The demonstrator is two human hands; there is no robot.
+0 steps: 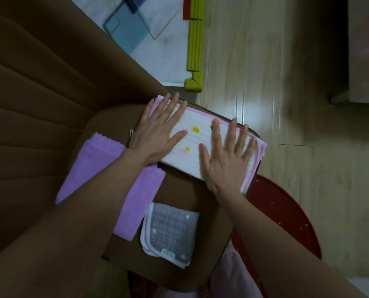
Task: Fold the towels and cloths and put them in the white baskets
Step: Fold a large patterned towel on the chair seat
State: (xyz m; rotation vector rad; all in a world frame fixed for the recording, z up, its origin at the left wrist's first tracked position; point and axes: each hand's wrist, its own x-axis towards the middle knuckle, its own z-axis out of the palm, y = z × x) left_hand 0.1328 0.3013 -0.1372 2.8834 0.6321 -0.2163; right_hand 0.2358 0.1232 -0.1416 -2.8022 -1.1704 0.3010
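Note:
A folded white cloth with pink edging and yellow prints point(195, 145) lies at the far edge of a brown cushion point(179, 190). My left hand point(157, 130) presses flat on its left end with fingers spread. On its right end my right hand point(224, 153) lies flat too, fingers straight. A folded purple towel point(106, 168) sits on the cushion under my left forearm. Nearer to me lies a folded grey cloth with white stars point(168, 233). No white basket is in view.
The brown sofa back point(39, 104) fills the left side. A red round object point(286, 216) sits on the wooden floor point(265, 82) right of the cushion. A green foam edge guard point(195, 50) borders a play mat point(147, 29) at the top.

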